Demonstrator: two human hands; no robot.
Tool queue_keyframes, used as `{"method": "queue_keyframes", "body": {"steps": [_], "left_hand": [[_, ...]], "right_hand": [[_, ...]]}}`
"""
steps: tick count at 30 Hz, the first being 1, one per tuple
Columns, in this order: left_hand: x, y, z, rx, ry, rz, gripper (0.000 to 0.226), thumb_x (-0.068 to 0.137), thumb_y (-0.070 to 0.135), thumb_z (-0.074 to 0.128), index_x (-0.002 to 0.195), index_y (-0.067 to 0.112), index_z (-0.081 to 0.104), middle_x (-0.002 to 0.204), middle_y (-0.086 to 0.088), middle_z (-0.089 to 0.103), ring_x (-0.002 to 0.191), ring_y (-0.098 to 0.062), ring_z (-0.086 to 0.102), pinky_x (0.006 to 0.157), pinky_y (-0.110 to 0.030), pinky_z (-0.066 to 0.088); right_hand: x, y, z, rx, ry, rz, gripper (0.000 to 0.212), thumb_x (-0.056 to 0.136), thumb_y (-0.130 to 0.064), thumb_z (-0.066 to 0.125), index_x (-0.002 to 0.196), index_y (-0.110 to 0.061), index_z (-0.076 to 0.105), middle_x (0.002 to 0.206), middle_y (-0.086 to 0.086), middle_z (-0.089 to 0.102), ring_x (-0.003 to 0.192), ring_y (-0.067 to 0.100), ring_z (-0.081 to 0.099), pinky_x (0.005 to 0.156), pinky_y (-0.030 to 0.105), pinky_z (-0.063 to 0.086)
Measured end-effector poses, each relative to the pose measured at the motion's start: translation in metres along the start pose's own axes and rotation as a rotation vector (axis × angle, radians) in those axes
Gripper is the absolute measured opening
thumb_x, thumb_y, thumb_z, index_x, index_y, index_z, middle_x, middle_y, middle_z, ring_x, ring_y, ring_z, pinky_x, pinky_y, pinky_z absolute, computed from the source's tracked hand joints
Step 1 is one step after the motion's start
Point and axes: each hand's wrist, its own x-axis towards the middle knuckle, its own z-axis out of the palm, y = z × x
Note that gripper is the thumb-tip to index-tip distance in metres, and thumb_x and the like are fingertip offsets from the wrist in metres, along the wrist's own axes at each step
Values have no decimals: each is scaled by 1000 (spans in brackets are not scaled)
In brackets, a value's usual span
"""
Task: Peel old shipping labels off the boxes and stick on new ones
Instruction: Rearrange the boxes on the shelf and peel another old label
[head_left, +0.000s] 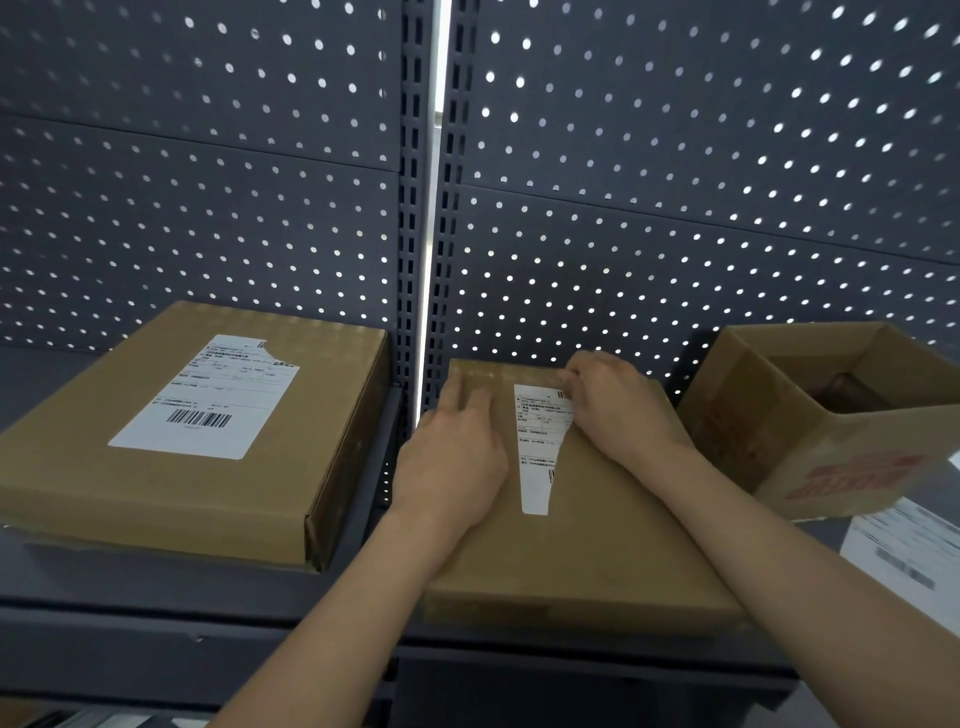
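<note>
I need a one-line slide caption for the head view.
Left hand rests on a flat brown cardboard box while the right hand pinches the top of its white paper shipping label.

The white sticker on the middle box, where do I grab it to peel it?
Probably its top right corner, coming from the right: the sticker looks lifted there, where the right hand pinches it, while the left hand holds the box down.
</note>
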Motion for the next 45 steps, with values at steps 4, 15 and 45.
{"method": "queue_keyframes", "body": {"steps": [4, 15, 45], "left_hand": [[1, 0, 0, -5, -2, -1, 45, 100, 24, 33, 145, 26, 35, 161, 3, 14, 125, -30, 47, 93, -44, 47], [0, 0, 0, 3, -8, -5, 44, 101, 24, 34, 144, 26, 35, 161, 1, 13, 125, -29, 48, 93, -43, 47], [2, -1, 2, -3, 16, 6, 43, 100, 25, 34, 143, 27, 38, 161, 2, 16, 124, -29, 49, 92, -44, 48]], "right_hand": [[-1, 3, -1, 76, 4, 30, 28, 104, -29, 40, 106, -10, 61, 106, 4, 59, 96, 21, 55, 71, 30, 31], [-1, -4, -3, -99, -46, -61, 29, 105, -33, 36, 106, -14, 58, 105, 0, 56, 94, 22, 59, 56, 29, 25], [-2, 5, 3, -65, -13, -42, 28, 104, -29, 34, 103, -14, 57, 102, 0, 57, 85, 21, 58, 61, 32, 31]]}}
